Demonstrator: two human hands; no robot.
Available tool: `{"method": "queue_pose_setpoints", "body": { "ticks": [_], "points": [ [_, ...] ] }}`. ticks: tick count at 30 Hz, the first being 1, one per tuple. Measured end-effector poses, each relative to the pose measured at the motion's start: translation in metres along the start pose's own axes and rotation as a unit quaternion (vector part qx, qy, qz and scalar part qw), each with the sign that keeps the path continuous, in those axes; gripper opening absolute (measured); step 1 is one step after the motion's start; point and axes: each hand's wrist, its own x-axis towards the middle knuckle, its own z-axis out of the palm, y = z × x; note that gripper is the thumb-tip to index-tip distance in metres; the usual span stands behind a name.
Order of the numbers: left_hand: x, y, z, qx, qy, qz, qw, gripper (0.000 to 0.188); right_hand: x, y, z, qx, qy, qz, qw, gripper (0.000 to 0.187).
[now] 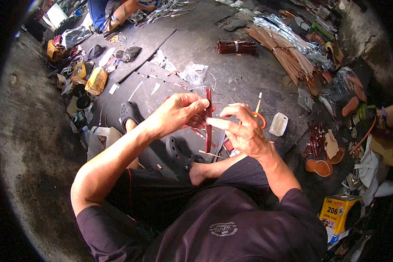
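My left hand is closed in a pinch on a narrow dark red strip, which it holds upright near its top end. From the other side, my right hand reaches in with its fingers apart. Its index fingertip touches the strip's middle, while its thumb is hidden. An orange loop, perhaps a scissors handle, shows just behind the right hand. Beyond that hand lies a thin light-tipped stick, and a small white tray sits to its right. More red strips are below the left hand.
A tied bundle of dark red strips and long brown strips lie on the dark floor. Black clogs are near my legs. A yellow can stands at lower right. Another person's arm shows at upper left, beyond assorted scraps.
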Motion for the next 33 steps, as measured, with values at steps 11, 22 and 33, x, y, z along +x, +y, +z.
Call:
{"method": "queue_pose_setpoints", "body": {
  "ticks": [11,22,33],
  "points": [
    [0.001,-0.002,0.0,0.016,-0.006,0.002,1.0,0.038,0.0,-0.007,-0.005,-0.052,-0.02,-0.043,0.998,0.04],
    [-0.001,0.002,0.006,0.066,0.003,-0.001,0.998,0.038,0.003,-0.004,-0.003,-0.064,-0.009,-0.037,0.997,0.04],
    [-0.003,0.008,0.005,0.061,0.006,0.006,0.998,0.035,-0.004,-0.004,-0.001,-0.036,0.012,-0.038,0.999,0.044]
  ]
}}
